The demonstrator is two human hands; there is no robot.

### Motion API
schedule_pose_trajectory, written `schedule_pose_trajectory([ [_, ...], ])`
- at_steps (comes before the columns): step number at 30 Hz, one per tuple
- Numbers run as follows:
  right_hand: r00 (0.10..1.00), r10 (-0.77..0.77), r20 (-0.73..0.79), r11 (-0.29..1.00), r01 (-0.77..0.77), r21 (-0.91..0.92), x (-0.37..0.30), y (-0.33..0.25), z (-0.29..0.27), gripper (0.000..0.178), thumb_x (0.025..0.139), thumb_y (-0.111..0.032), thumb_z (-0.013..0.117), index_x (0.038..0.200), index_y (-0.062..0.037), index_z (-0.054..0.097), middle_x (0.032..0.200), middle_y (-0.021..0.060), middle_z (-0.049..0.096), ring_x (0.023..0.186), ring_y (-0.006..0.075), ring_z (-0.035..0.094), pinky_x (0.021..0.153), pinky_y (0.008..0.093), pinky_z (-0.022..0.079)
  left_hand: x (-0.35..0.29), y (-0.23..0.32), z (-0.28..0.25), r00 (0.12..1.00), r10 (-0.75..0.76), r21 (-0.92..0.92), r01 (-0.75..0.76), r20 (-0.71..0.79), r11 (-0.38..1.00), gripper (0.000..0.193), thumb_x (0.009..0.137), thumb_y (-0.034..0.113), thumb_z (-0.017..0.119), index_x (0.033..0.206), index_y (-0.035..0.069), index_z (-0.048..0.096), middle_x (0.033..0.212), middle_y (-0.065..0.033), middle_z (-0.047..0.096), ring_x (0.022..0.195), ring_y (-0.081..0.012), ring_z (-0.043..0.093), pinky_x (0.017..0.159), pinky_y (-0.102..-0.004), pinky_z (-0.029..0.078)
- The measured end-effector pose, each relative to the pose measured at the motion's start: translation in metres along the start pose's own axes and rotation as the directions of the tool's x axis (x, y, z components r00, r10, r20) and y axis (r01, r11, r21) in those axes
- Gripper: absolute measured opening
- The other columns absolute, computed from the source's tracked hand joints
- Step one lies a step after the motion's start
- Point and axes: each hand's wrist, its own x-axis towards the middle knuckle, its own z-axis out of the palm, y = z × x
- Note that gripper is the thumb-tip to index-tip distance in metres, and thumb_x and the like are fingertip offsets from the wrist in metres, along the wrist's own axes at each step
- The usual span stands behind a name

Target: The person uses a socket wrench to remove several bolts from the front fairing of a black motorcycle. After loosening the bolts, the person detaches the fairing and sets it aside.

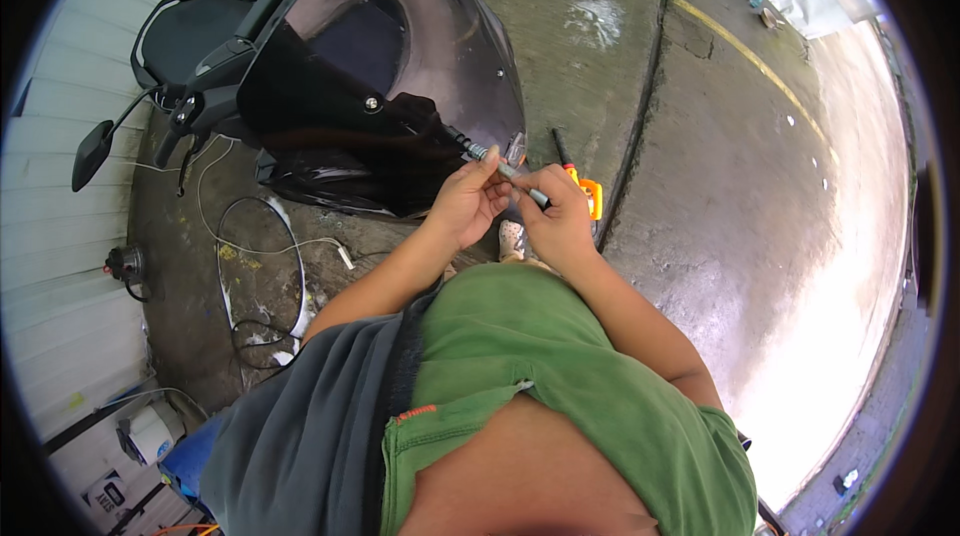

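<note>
Both my hands are up at the right edge of the black fairing [400, 86], just beside the small clear lens [516, 147] at its corner; left hand [466, 204] is curled nearly closed, thumb and forefinger pinched on the threaded metal end [478, 151] that sticks out of the fairing edge; right hand [556, 219] is closed round a thin grey tool [524, 184], tip pointing up-left and touching or nearly touching that metal end; can't tell which; the 2 hands touch at the fingertips.

Fairing is tilted, dark smoked screen on top with 2 screw heads showing; it rests on the concrete floor [720, 186]; a mirror [92, 154] on a stalk hangs off its left side.

On the floor just past my right hand lies a screwdriver [580, 176] with an orange-yellow handle and black shaft, partly hidden by my knuckles; a white cable [262, 248] loops across the floor to the left, near a black cable coil; a yellow painted line [720, 31] and a dark crack run across the concrete at the far right; white corrugated wall [60, 236] at the left.

My green shorts and grey shirt fill the lower frame.
</note>
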Motion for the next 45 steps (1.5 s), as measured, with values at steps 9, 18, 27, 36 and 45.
schedule_pose_trajectory([
  [9,0.65,0.646,0.4,0.395,-0.733,0.554,0.004,0.004,-0.009,0.023,0.099,-0.02,0.056,0.115,-0.0029,0.056,0.068,0.0052,0.057,0.044,0.0151,0.049,0.045,0.0339,0.048,-0.001,-0.006,0.001,0.997,0.082,-0.037,-0.082,-0.002,0.996,0.037,0.099,0.019,0.059,0.132,0.005,0.053,0.104,-0.0045,0.069,0.079,-0.0093,0.061,0.07,-0.0253,0.051],
  [18,0.709,0.582,0.398,0.38,-0.67,0.638,0.0,0.001,-0.012,0.036,0.1,-0.02,0.053,0.131,-0.0032,0.05,0.078,0.0058,0.059,0.052,0.0153,0.053,0.048,0.0312,0.049,0.001,-0.006,0.007,0.997,0.036,0.045,-0.033,-0.061,0.998,0.019,0.097,0.026,0.063,0.104,0.008,0.065,0.083,0.0033,0.064,0.07,-0.0063,0.057,0.059,-0.0217,0.044],
  [27,0.993,0.115,0.037,0.99,-0.118,0.073,0.0,0.001,-0.002,0.025,0.089,-0.006,0.069,0.112,0.0006,0.067,0.074,0.0026,0.058,0.058,0.0083,0.053,0.052,0.0243,0.045,-0.005,-0.002,0.015,0.988,-0.004,0.139,0.025,-0.156,0.99,0.024,0.095,0.033,0.066,0.099,0.009,0.066,0.084,0.0027,0.062,0.069,-0.005,0.053,0.058,-0.0215,0.042],
  [36,0.741,0.596,0.31,0.656,-0.671,0.344,0.005,0.003,-0.009,0.025,0.096,-0.012,0.06,0.118,0.0003,0.059,0.081,0.0065,0.062,0.057,0.0154,0.055,0.053,0.0292,0.048,-0.006,-0.007,0.006,0.998,0.0,-0.049,0.003,0.056,0.999,0.023,0.099,0.033,0.059,0.102,0.01,0.065,0.088,0.002,0.064,0.075,-0.0061,0.057,0.06,-0.0207,0.045],
  [45,0.677,0.652,0.34,0.388,-0.684,0.617,0.0,-0.003,-0.014,0.025,0.091,-0.006,0.066,0.115,-0.0001,0.061,0.083,0.0046,0.06,0.06,0.0115,0.058,0.052,0.0247,0.046,-0.002,0.005,0.013,0.999,0.016,-0.085,-0.02,-0.052,0.996,0.019,0.098,0.025,0.062,0.101,0.006,0.063,0.091,-0.0016,0.064,0.065,-0.0054,0.052,0.05,-0.0173,0.041],
])
